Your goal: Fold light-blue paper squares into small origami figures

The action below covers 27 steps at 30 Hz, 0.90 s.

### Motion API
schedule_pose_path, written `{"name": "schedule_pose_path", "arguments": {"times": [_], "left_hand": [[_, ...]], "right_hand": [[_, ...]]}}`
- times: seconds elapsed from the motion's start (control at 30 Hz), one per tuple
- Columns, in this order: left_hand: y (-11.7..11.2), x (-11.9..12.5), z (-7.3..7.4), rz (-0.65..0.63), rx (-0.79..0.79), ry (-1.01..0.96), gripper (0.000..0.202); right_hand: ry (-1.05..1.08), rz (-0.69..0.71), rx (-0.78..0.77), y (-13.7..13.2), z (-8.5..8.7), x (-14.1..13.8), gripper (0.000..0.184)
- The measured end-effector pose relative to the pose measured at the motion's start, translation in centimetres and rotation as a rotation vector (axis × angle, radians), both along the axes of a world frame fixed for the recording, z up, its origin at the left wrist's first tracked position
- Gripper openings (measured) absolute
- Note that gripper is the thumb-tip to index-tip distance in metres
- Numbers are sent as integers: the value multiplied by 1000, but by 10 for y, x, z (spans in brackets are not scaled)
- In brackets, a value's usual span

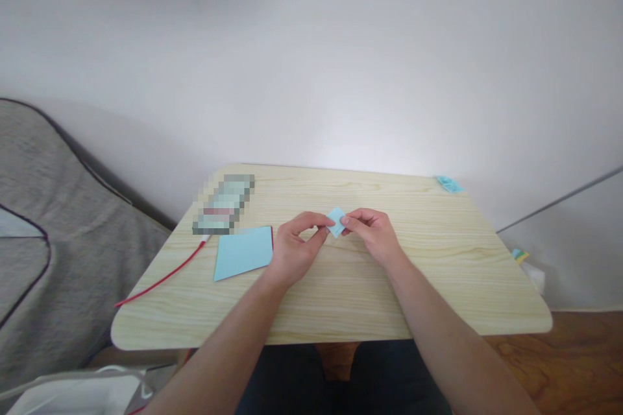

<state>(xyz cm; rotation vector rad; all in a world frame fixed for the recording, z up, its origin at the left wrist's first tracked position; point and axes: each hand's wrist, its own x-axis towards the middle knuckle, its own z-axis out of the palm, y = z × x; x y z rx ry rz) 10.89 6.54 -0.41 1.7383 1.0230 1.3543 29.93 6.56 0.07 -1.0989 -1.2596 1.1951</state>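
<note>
A small folded piece of light blue paper (pixel 335 221) is pinched between both my hands just above the middle of a light wooden table (pixel 341 298). My left hand (pixel 294 249) closes on its left edge with thumb and forefinger. My right hand (pixel 370 231) grips its right edge the same way. A stack of light blue square sheets (pixel 243 253) lies flat on the table just left of my left hand.
A blurred-out flat object (pixel 224 205) lies at the table's far left, with a red cable (pixel 163 277) running from it off the left edge. A small blue folded paper shape (pixel 449 183) sits at the far right corner. Grey fabric (pixel 58 233) is on the left.
</note>
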Motion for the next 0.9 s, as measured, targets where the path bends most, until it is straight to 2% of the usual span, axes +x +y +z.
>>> {"name": "schedule_pose_path", "arguments": {"times": [0.17,0.4,0.53,0.6,0.67,0.8,0.9], "left_hand": [[0,0,0,28,1,1,14],[-2,1,3,42,25,27,14],[-2,2,2,10,16,64,22],[-3,2,2,-16,9,76,20],[-3,2,3,-27,0,63,14],[0,1,1,-14,-46,-17,12],[3,0,-2,-25,-91,-87,14]], "right_hand": [[60,1,-50,0,-1,0,11],[-42,-39,7,0,-3,2,10],[-29,-2,-3,1,-2,4,12],[6,11,-18,1,-2,3,12],[67,20,-19,0,-1,2,3],[146,68,47,-4,2,-1,22],[95,69,88,-7,3,-3,18]]}}
